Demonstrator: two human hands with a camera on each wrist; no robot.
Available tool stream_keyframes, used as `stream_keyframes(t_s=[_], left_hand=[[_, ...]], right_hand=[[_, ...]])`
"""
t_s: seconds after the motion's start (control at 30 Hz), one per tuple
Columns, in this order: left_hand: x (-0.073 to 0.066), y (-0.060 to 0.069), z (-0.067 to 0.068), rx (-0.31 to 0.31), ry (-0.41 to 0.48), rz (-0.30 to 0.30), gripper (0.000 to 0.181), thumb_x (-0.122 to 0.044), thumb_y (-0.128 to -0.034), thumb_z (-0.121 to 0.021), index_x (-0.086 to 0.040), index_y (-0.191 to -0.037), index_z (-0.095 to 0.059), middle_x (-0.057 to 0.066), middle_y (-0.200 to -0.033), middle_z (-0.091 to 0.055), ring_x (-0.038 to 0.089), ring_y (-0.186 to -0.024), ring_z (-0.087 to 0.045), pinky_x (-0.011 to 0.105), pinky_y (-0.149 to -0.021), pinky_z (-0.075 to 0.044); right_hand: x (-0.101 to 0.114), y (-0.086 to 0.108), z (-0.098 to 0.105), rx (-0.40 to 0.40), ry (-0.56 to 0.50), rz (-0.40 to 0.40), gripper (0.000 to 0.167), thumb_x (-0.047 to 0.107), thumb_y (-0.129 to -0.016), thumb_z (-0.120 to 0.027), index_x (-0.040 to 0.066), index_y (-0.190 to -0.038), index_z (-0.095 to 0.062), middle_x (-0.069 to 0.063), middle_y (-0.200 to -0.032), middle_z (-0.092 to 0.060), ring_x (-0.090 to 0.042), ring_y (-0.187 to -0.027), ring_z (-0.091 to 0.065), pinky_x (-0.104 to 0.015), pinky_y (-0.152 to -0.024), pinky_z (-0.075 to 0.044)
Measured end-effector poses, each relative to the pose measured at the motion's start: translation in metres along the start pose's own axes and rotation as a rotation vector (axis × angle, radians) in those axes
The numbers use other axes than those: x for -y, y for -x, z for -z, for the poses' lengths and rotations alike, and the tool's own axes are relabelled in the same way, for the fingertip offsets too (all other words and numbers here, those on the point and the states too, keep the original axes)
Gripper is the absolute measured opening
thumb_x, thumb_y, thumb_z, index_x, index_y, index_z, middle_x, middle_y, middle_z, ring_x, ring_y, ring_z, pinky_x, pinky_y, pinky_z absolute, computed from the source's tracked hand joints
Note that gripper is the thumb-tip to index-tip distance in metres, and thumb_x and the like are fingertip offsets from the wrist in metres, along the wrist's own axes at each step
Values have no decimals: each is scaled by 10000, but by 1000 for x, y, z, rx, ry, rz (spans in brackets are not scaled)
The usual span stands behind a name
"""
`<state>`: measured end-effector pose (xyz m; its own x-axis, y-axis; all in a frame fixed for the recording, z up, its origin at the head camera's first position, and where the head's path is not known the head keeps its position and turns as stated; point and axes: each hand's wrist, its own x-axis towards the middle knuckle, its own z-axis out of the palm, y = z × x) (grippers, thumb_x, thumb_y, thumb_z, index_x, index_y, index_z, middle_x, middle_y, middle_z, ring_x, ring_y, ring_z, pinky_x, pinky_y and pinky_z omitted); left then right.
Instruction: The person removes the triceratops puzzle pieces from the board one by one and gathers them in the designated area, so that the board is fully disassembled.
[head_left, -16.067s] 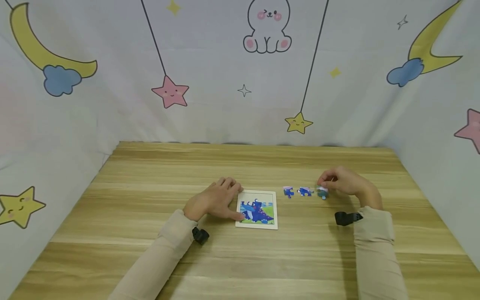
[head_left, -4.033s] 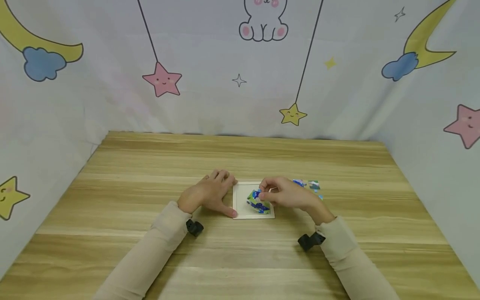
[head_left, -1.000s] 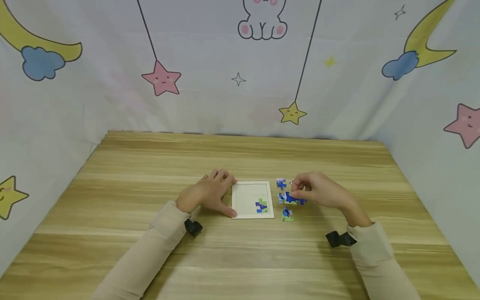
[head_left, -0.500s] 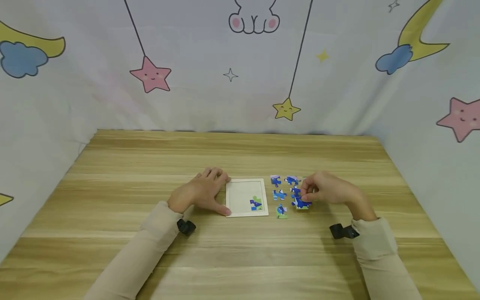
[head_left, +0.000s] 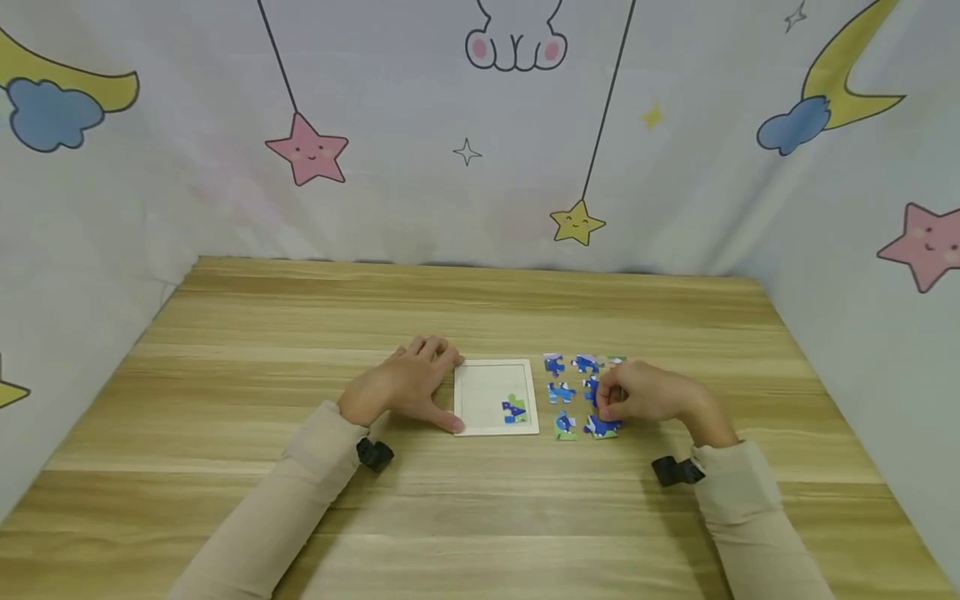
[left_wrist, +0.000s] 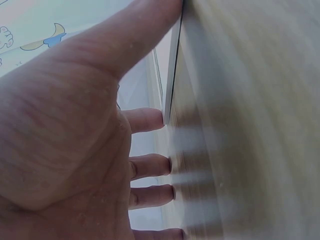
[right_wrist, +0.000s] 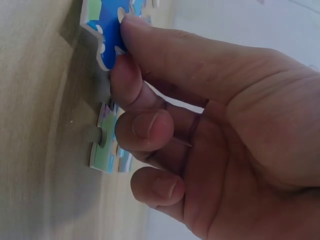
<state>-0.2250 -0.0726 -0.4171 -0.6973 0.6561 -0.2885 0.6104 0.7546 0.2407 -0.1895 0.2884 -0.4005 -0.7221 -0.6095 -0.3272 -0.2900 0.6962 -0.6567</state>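
Observation:
A square white puzzle tray [head_left: 480, 387] lies flat on the table in the head view. In its lower right corner sits a green and blue jigsaw piece [head_left: 515, 410]. My left hand [head_left: 405, 386] rests at the tray's left side, thumb on the near corner and index fingertip at the far one; its fingers look fairly straight in the left wrist view. Right of the tray, my right hand [head_left: 648, 392] pinches a blue and green jigsaw piece [right_wrist: 107, 30] between thumb and index finger, low at the table. That hand partly covers the pieces beneath it.
Several loose jigsaw pieces lie in rough rows between tray and right hand, among them a far-left one [head_left: 553, 364], a middle one [head_left: 560, 392] and a near one [head_left: 566, 426]. A printed cloth [head_left: 405, 200] hangs behind the wooden table [head_left: 375, 300].
Earlier the tray held most of the picture; now one piece sits in it and the others lie to its right. Just now my right hand drew the pinched piece nearer, apart from its neighbour.

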Motion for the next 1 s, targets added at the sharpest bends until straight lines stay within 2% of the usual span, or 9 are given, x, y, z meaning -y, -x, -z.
stream_keyframes(t_s=[0.23, 0.33, 0.47, 0.6, 0.73, 0.9, 1.0], left_hand=[[-1, 0, -2, 4, 4, 5, 980, -688, -772, -733, -117, -1478, -368, 176, -1470, -342, 395, -1378, -308, 629, -1062, -335], [-1, 0, -2, 4, 0, 7, 975, -688, -773, -732, -119, -1477, -369, 173, -1468, -345, 393, -1374, -314, 624, -1062, -339], [-1, 0, -2, 8, -8, 9, 978, -692, -775, -727, -120, -1481, -364, 172, -1470, -342, 393, -1374, -316, 621, -1065, -338], [0, 0, -1, 9, -13, 10, 986, -697, -776, -722, -118, -1487, -360, 175, -1478, -334, 395, -1377, -310, 624, -1067, -334], [0, -1, 0, 12, -15, 14, 990, -700, -776, -720, -119, -1491, -355, 178, -1490, -323, 396, -1378, -307, 626, -1071, -329], [0, -2, -1, 7, -13, 12, 988, -701, -775, -720, -123, -1490, -357, 184, -1494, -325, 400, -1383, -308, 629, -1071, -328], [0, -2, 0, 6, -15, 15, 987, -702, -775, -718, -127, -1491, -356, 183, -1496, -326, 400, -1384, -308, 627, -1071, -329]], right_hand=[[2, 0, -2, -5, 22, -58, 127, 60, -944, -681, 86, -825, -645, 41, -776, -595, -112, -695, -505, -253, -619, -423], [2, 0, -3, -16, 14, -46, 90, 62, -950, -675, 81, -868, -643, 34, -796, -590, -127, -720, -514, -259, -629, -433], [1, -6, -5, -23, -3, 17, 38, 94, -957, -679, 77, -937, -650, 27, -832, -598, -133, -744, -529, -261, -643, -447], [5, -17, -11, -27, -16, 104, 37, 88, -957, -677, 69, -982, -657, 23, -797, -605, -113, -686, -520, -248, -615, -438], [13, -28, -21, -64, -3, 174, 130, 81, -953, -681, 67, -1082, -668, 42, -772, -606, -86, -632, -523, -238, -590, -441], [28, -41, -37, -114, -12, 206, 324, 100, -942, -703, 60, -1257, -638, 74, -783, -597, -82, -632, -530, -245, -595, -448], [35, -48, -46, -140, -5, 214, 389, 123, -930, -724, 43, -1298, -628, 84, -766, -593, -72, -629, -505, -241, -593, -435]])
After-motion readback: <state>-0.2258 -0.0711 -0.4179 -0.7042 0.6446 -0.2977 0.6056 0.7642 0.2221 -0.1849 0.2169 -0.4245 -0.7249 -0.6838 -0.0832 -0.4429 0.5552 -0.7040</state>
